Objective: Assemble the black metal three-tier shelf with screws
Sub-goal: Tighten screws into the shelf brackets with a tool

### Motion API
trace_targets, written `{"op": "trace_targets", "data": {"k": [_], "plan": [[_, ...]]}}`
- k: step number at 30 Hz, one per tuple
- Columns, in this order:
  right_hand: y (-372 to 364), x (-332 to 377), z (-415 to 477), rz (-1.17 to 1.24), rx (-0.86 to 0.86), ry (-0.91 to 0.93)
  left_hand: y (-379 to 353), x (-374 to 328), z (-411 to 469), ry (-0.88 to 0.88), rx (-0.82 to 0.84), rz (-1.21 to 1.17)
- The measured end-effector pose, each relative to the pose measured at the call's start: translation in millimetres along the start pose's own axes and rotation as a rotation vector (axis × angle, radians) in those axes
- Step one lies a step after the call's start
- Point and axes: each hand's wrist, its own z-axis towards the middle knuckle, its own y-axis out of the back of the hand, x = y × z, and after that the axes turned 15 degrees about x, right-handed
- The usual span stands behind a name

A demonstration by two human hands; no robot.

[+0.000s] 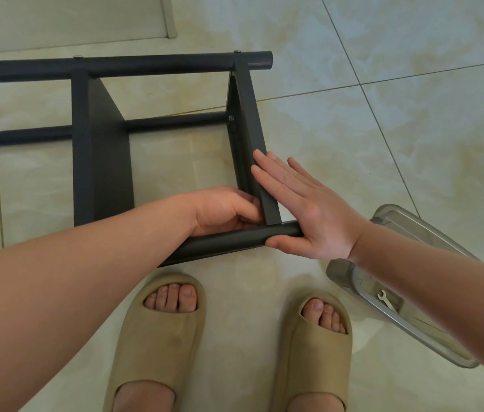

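1 shelf (pixel 101 150) lay sideways, floor's left | left hand (pixel 225 209) curled at its near corner, grasp unclear | 2 slippers (pixel 157 337) stood near edge | right hand (pixel 309 209) pressed flat on end panel, fingers straight | 1 tray (pixel 398 212) held 1 wrench (pixel 385 298), right edge | floor (pixel 383 129) was tiled

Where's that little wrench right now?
In the head view, the small wrench lies in the clear plastic tray on the floor, at the right, just past the right sandal.
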Motion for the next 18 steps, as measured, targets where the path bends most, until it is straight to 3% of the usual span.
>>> {"op": "trace_targets", "data": {"k": [5,9,18], "plan": [[-0.4,-0.2,0.4,0.007,-0.006,0.0,-0.4,-0.9,0.4,0.0,0.024,-0.043],[-1.5,-0.5,0.7,0.01,-0.016,0.002,-2.5,-0.4,-1.4,0.064,-0.045,0.078],[-1.2,-0.5,0.4,0.022,-0.017,0.0,1.6,3.3,1.3,-0.001,-0.046,0.047]]}}
